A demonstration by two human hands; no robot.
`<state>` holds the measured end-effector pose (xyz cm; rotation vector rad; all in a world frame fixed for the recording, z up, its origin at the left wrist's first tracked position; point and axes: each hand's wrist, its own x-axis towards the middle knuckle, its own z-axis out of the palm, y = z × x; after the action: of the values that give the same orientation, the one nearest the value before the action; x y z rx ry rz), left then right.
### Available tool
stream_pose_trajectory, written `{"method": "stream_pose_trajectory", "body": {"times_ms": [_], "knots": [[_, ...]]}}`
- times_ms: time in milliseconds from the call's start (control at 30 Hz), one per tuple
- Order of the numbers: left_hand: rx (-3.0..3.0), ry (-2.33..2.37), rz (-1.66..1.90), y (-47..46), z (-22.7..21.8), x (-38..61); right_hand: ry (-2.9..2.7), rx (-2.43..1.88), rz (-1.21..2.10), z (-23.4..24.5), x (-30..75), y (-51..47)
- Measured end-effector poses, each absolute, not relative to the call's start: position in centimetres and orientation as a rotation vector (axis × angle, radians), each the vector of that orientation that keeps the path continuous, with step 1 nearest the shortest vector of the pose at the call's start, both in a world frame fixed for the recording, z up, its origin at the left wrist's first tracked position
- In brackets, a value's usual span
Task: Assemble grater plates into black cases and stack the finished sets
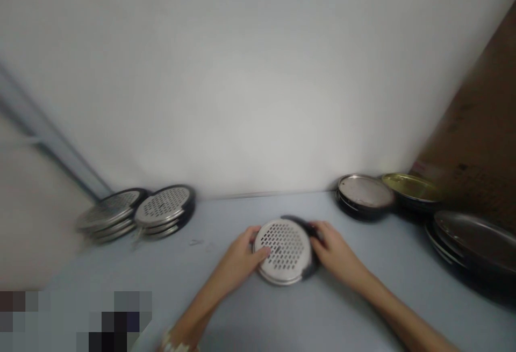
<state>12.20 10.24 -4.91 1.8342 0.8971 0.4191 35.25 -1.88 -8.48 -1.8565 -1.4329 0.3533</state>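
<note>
A round silver metal disc with rows of slots (284, 250) is in front of me, with a black band along its far and right edge. My left hand (244, 258) grips its left rim, the thumb lying on the slotted top and the other fingers around the edge. On the right side, my right hand (332, 250) is closed on the black band, its fingertips partly hidden. Whether the disc rests on the grey table (242, 320) or is held just above it, I cannot tell.
Two stacks of similar slotted discs, the left stack (110, 212) and its neighbour (165, 209), stand near the wall (250, 72). At right are a round pan-like piece (366, 192), a yellowish one (413, 186) and larger dark ones (479, 239). A brown cardboard surface (484, 126) rises behind them.
</note>
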Motion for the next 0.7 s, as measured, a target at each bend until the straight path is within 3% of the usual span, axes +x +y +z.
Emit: {"method": "stream_pose_trajectory", "body": {"times_ms": [700], "knots": [[2.113,0.879,0.447,8.9,-5.1,13.0,-1.307,-1.686,0.505,-7.9,33.6,-2.6]]}}
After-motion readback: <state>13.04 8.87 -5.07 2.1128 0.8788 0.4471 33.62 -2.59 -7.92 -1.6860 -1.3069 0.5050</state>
